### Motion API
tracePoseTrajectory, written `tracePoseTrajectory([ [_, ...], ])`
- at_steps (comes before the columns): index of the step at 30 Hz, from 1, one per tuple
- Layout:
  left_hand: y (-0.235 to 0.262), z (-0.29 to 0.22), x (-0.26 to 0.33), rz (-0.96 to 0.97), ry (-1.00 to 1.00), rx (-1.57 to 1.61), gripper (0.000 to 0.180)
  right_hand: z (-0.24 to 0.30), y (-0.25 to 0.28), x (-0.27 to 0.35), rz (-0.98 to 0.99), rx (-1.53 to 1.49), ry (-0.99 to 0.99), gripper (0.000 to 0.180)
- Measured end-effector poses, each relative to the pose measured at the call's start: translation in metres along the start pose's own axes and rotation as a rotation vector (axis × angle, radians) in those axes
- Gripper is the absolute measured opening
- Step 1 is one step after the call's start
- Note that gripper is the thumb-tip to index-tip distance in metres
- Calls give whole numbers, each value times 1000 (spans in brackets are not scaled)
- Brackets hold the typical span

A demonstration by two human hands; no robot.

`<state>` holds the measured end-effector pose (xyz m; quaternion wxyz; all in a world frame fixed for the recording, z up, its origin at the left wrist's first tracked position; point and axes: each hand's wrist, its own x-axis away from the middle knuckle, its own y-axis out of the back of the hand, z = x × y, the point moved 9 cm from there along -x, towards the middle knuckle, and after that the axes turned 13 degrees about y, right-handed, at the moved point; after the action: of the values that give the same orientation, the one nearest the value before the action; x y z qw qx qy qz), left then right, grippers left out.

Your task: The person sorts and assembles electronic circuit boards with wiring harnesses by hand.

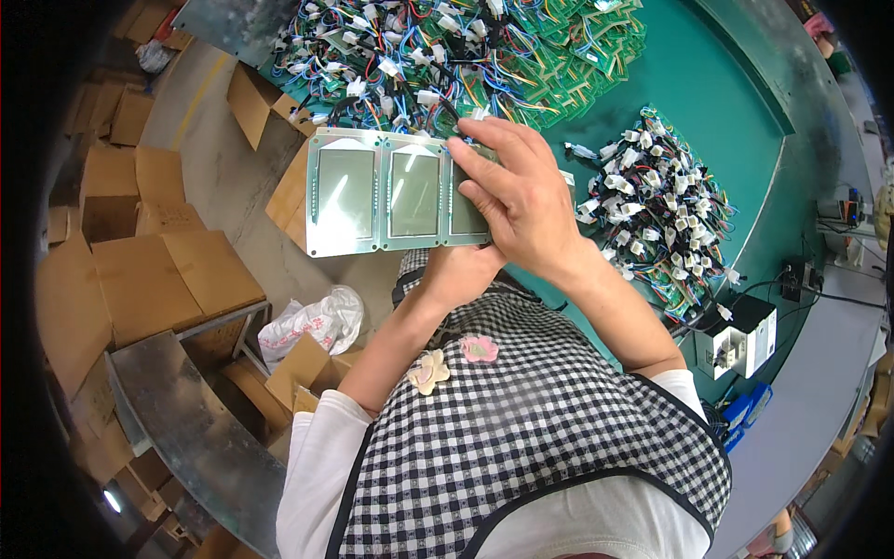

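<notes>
A panel of joined circuit boards (383, 149) with several grey display screens is held up in front of me, over the table's near edge. My left hand (463, 277) is closed at the panel's lower edge, near its right part; some of its fingers are hidden. Across the panel's right part lies my right hand (526, 191), its fingers bent over the board and covering much of the screen there. Just beyond the panel is a big heap of green circuit boards with coloured wires and white connectors (400, 65).
A second pile of wired boards (656, 196) lies to the right on the green table (689, 56). Farther right stands a white box-shaped device (748, 337) with cables. Open cardboard boxes (177, 270), a metal bench (196, 429) and a white plastic bag (317, 321) are at the left.
</notes>
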<state>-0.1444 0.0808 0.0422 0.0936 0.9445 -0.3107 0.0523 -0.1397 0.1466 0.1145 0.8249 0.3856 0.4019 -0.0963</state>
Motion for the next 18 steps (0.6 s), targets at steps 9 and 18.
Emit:
tracePoseTrajectory([
  [9, 4, 6, -1, 1, -36, 115, 47, 4, 9, 14, -129, -68, -5, 29],
  [18, 6, -2, 1, -64, -80, 60, 47, 1, 13, 18, -49, 192, -129, 23],
])
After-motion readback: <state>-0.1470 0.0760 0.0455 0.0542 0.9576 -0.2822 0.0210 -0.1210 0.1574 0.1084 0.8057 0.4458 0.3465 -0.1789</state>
